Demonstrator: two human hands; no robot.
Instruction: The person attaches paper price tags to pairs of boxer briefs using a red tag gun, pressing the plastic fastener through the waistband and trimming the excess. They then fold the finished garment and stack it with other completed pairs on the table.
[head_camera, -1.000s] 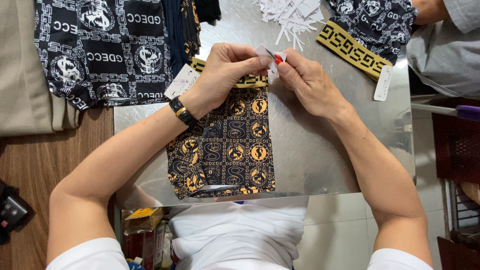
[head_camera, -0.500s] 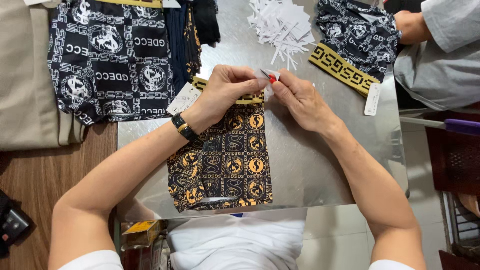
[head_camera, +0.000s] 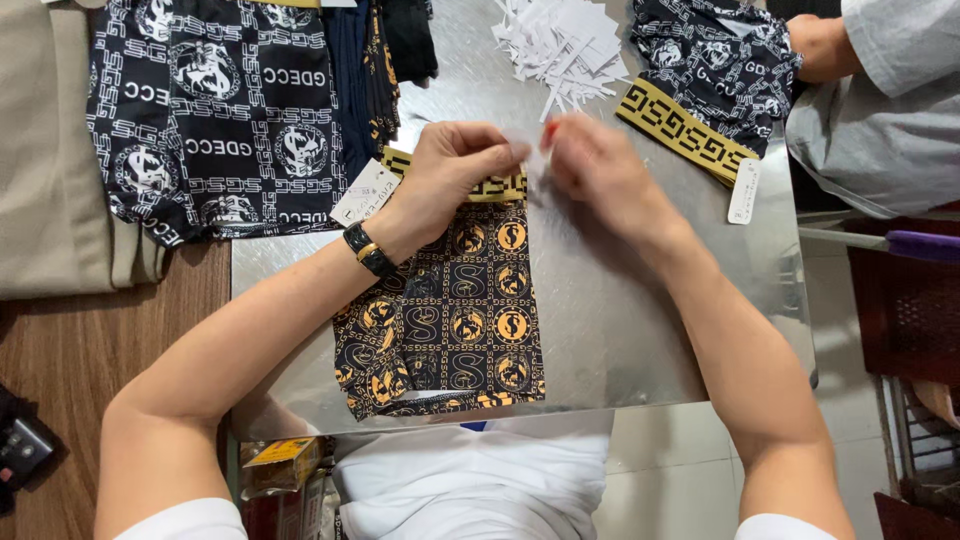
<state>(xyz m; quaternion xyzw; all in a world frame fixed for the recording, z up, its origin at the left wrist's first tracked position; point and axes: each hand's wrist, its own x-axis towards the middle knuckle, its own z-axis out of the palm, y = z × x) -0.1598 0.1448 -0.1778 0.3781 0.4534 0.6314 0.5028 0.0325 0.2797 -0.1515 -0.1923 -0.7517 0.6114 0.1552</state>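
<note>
Both hands meet at the yellow waistband (head_camera: 500, 187) of the black-gold shorts (head_camera: 450, 310): left hand (head_camera: 455, 165) pinches a small white tag (head_camera: 528, 150), right hand (head_camera: 590, 165) is blurred, grip unclear. Tagging seems unfinished.

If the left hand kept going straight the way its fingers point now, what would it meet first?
The left hand points toward the right hand, so it would probably meet those blurred fingers first, just past the small white tag pinched between them, above the black-and-gold shorts.

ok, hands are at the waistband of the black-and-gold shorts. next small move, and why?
Probably steady the yellow waistband with the left hand and bring the right hand back to it. Both hands meet at the top edge of the black-and-gold shorts around something small and pale, but the right hand is motion-blurred, so what it holds is unclear.
</note>
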